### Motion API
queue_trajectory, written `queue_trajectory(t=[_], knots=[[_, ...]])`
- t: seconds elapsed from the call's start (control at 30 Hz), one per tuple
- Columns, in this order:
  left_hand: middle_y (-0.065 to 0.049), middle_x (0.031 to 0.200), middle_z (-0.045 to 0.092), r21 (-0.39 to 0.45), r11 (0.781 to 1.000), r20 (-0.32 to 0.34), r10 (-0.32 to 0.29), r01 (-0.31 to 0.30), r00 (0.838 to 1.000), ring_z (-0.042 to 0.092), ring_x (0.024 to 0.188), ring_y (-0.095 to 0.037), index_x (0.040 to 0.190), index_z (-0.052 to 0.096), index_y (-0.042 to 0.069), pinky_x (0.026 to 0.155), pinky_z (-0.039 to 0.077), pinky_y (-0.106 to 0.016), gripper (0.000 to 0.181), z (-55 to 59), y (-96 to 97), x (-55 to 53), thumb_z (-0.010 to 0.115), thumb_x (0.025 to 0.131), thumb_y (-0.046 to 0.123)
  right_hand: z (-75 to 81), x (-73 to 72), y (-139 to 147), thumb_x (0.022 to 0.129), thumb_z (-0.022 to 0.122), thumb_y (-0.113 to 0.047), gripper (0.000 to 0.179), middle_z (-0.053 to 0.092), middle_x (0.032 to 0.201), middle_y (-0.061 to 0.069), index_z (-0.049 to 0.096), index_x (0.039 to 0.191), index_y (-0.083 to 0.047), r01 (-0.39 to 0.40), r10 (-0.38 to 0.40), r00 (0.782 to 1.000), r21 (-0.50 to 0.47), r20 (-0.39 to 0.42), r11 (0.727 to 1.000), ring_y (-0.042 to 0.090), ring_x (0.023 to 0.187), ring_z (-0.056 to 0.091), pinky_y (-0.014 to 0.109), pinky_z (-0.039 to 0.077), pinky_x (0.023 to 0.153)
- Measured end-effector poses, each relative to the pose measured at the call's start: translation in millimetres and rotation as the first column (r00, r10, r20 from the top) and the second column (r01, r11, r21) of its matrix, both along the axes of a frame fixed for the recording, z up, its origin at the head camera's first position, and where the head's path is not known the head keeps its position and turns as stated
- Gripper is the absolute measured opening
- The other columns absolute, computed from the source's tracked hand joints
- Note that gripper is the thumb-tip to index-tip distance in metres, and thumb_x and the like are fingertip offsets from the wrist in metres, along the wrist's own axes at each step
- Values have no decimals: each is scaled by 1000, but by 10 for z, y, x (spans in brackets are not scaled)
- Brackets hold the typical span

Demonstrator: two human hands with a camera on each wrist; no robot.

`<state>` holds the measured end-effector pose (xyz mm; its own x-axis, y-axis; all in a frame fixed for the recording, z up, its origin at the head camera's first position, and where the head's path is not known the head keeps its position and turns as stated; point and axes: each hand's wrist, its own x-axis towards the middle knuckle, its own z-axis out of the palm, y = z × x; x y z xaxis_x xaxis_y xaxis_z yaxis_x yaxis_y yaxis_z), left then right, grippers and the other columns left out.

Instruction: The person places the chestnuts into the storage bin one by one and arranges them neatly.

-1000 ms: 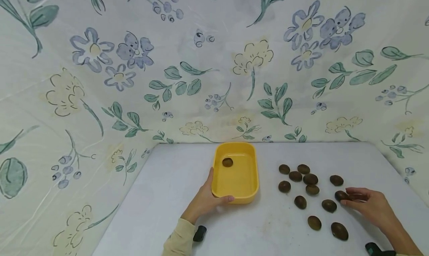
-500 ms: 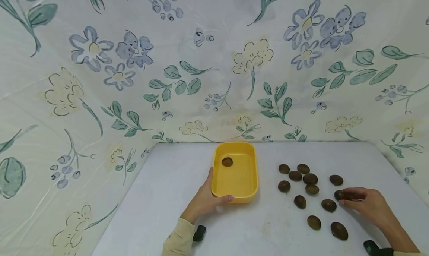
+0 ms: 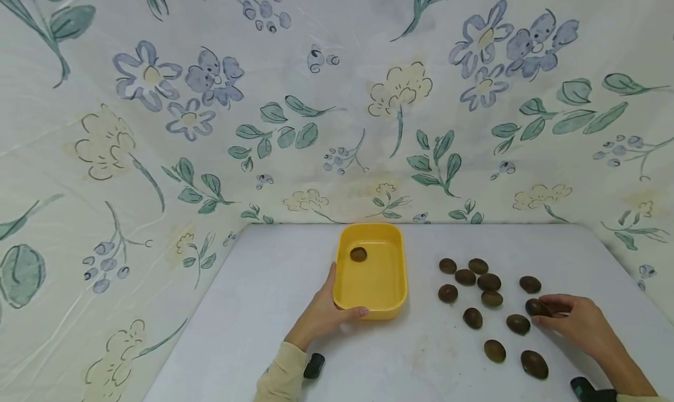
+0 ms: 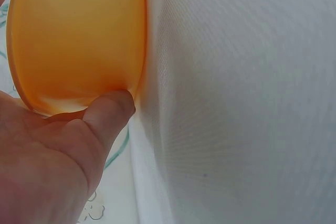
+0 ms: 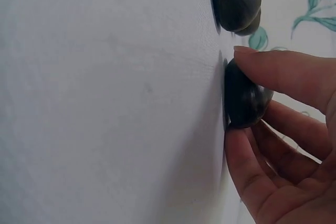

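Note:
My left hand (image 3: 326, 313) holds the yellow plastic tub (image 3: 368, 308) at its near left corner, thumb along the front and fingers up the left side. In the left wrist view the thumb presses the tub's outer wall (image 4: 79, 35). One dark brown oval fruit (image 3: 358, 254) lies inside the tub. At the right, my right hand (image 3: 581, 320) pinches another glossy dark brown fruit (image 3: 536, 307) between thumb and fingers. The right wrist view shows that pinched fruit (image 5: 244, 98) resting against the tabletop; its exact kind is unclear.
Several more brown fruits (image 3: 488, 282) lie loose on the white table (image 3: 421, 355), between tub and right hand. A larger one (image 3: 534, 364) sits nearest the front. Behind the table hangs a floral sheet (image 3: 368, 127). Each wrist wears a dark device (image 3: 314, 366).
The right hand's fingers have settled slightly more closely around the fruit. The left hand and tub stay in place; the whole view shifts a little.

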<state>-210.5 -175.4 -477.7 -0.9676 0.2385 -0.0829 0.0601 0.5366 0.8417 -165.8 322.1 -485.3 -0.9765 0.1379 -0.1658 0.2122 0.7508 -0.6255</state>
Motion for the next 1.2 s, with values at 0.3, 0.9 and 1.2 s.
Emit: queue_trajectory(t=[0.3,0.9,1.2], knots=[[-11,166,39,11,1000,0,-2,2,1000,53,133,-26,168,-3,19,120,38,-58,133,-2,-1,0,89,77,51,27,9,-25,80,89,-32,67,72,114,29,65,124,13,9,-9,1000,-6,-16,1000,41,100,69,50,59,84],[-15,168,34,-4,1000,13,6,-6,1000,51,138,-29,168,-4,16,121,37,-59,134,0,-14,16,88,77,54,404,-31,-144,86,85,-37,66,72,124,27,66,130,9,-54,46,991,-64,-126,996,14,93,71,16,55,69],[-16,168,35,-13,1000,9,8,-8,1000,51,138,-30,168,-4,17,120,37,-61,134,2,-13,25,87,77,55,535,-112,-384,89,83,-35,58,74,123,22,68,131,2,-122,101,980,-114,-170,986,1,90,67,17,56,73]])
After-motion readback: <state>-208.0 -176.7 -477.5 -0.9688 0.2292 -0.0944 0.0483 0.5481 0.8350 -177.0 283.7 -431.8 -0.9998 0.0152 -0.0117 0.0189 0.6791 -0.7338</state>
